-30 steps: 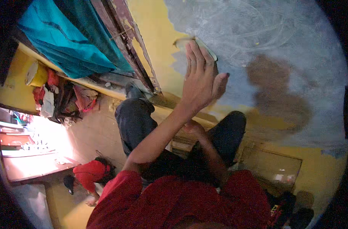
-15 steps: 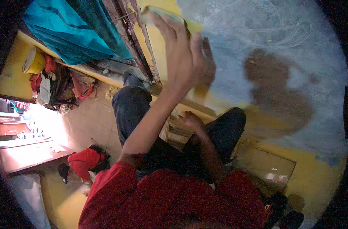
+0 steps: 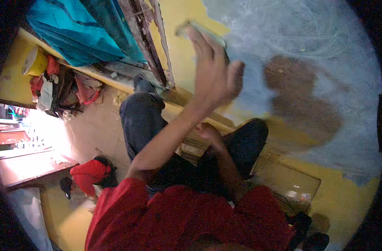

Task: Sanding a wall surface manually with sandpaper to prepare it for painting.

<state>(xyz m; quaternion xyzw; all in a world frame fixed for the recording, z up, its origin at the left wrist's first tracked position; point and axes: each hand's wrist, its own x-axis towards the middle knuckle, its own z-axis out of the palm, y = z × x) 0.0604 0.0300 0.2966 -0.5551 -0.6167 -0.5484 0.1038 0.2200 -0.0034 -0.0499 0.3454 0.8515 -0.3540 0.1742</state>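
Observation:
My left hand reaches up and away from me, its fingers pressed along a flat, pale greenish-grey pad. The pad lies at the wall, where bare yellow paint meets a blue-grey coated area; motion smears its edges, and I cannot tell its exact kind. Low between my knees is my right hand, partly covered by my left forearm. Its fingers look loosely bent, but blur and the forearm hide whether they hold anything.
A worn wooden frame and teal curtain stand to the left. Cloths and a yellow bucket sit farther left. Another person in red bends low at the lower left. A framed panel is by my right knee.
My left hand and the pad have moved right and toward me along the wall. My right hand has stayed nearly in place between my knees.

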